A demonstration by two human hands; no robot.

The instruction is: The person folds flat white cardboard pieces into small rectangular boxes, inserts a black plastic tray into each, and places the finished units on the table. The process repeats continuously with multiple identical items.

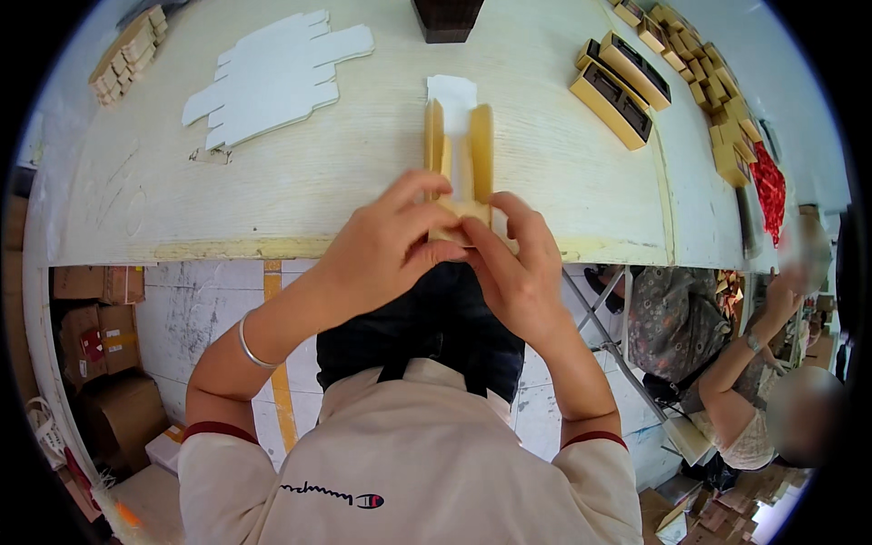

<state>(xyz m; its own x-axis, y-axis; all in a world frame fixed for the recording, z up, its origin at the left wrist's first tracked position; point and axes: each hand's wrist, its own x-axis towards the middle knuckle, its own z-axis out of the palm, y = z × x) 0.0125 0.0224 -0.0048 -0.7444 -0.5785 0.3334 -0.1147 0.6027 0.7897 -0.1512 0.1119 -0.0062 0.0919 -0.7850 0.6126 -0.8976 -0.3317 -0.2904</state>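
Cardboard box [482, 150], part-folded, lies at the middle of the tabletop's [363, 168] near edge, its gold side walls raised and its white flap stretching to the far side. Left hand [377, 245] and right hand [522, 268] meet at its near end, fingers drawn in narrow and holding the cardboard there. Flat white box blanks [272, 77] are stacked far left; gold boxes with dark inserts [618, 86] sit far right.

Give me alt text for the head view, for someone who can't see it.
A person's left hand and right hand hold the near end of a partly folded yellow carton on a pale table. Flat white cutouts lie to the left; gold boxes and a co-worker are to the right.
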